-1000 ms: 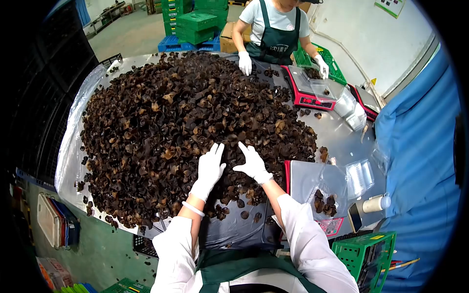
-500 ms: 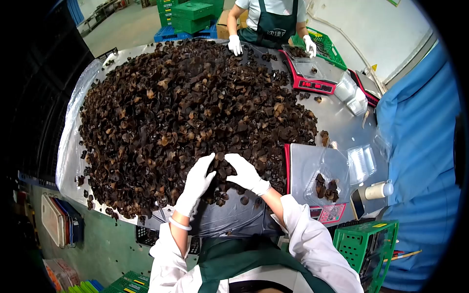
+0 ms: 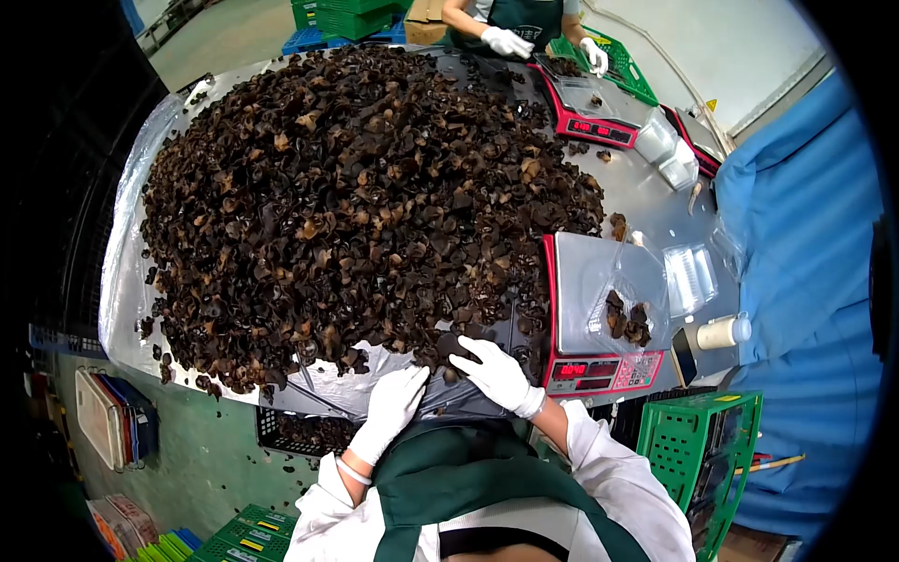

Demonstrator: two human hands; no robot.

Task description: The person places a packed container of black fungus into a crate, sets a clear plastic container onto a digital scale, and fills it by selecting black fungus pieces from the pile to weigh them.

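A large heap of dark brown wood ear mushrooms covers most of the metal table. My left hand, in a white glove, lies at the heap's near edge with its fingers stretched out. Close to its right, my gloved right hand reaches into the edge of the heap, fingers apart and touching a few dark pieces. Neither hand has a visible grip on anything. Right of my hands, a red-framed scale carries a clear plastic tray with some wood ear pieces in it.
Across the table a co-worker's gloved hands are near another red scale. Clear empty trays, a white bottle and a phone lie right. Green crates stand below the right edge.
Both hands have come down toward the table's near edge, out of the heap. Metal surface now shows above my left hand. The view has shifted, and the near scale's lit display is uncovered.
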